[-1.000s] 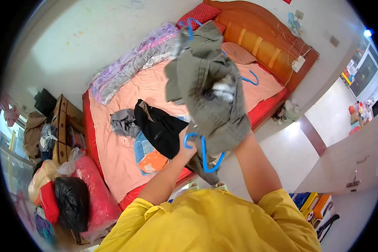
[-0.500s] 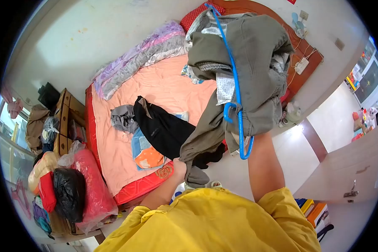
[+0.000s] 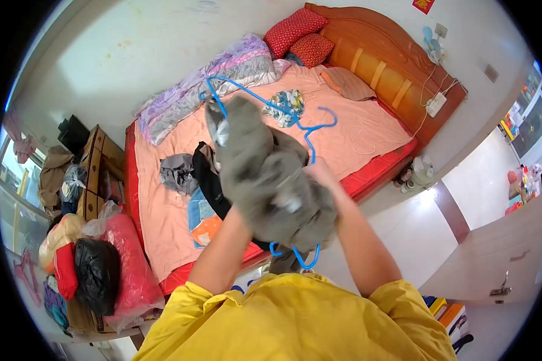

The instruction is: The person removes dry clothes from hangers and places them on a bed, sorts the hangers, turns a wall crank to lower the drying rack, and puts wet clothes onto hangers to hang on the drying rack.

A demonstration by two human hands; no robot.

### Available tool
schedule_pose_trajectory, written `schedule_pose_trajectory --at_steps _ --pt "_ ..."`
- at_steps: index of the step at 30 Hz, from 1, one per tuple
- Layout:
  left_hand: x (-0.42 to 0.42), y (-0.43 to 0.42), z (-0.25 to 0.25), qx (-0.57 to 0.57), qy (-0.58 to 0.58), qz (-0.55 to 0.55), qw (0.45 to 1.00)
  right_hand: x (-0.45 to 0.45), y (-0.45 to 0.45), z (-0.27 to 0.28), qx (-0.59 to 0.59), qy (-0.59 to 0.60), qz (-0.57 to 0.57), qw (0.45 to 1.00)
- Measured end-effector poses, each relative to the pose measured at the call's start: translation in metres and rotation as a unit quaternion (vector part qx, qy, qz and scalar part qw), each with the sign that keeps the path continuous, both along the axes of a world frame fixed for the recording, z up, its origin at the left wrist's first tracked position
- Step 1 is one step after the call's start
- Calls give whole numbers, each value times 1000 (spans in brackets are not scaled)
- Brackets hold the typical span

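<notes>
A bunched olive-grey garment (image 3: 262, 174) is held up in the air before me, partly blurred. Blue plastic clothes hangers (image 3: 265, 99) stick out above it, with a hook at the right, and more blue plastic (image 3: 307, 262) shows below it. My right hand (image 3: 322, 172) is closed at the garment's right edge, where a blue hanger bar runs into it. My left hand (image 3: 242, 216) reaches under the garment's left side, its fingers hidden by the cloth. Behind lie black clothing (image 3: 208, 180), a grey garment (image 3: 177, 171) and a blue-and-orange folded cloth (image 3: 202, 213).
The bed (image 3: 367, 123) has a peach sheet, a patterned quilt (image 3: 186, 87), red pillows (image 3: 295, 30) and a wooden headboard (image 3: 367, 51). Bagged items (image 3: 126, 259) are piled at the left by a wooden drawer unit (image 3: 93, 174). A door (image 3: 494, 259) stands at the right.
The garment and hanger have moved down and left from the upper right, uncovering the pillows and headboard. My right hand has come into sight; my left hand has slipped under the cloth.
</notes>
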State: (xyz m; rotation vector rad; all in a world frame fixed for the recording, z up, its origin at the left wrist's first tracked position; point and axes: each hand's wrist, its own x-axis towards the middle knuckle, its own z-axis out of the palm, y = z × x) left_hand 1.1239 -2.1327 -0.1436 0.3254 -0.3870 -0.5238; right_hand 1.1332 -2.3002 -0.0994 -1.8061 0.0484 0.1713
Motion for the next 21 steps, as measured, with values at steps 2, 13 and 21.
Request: schedule_pose_trajectory --at_steps 2,13,21 --pt "6 -7 -12 62 13 70 996 2 -9 -10 -135 -57 51 988" --pt "-10 -40 -23 381 27 406 830 -31 -56 97 259 -62 4 964" --pt "6 20 -29 488 -130 52 861 -48 -66 92 264 -26 136 955"
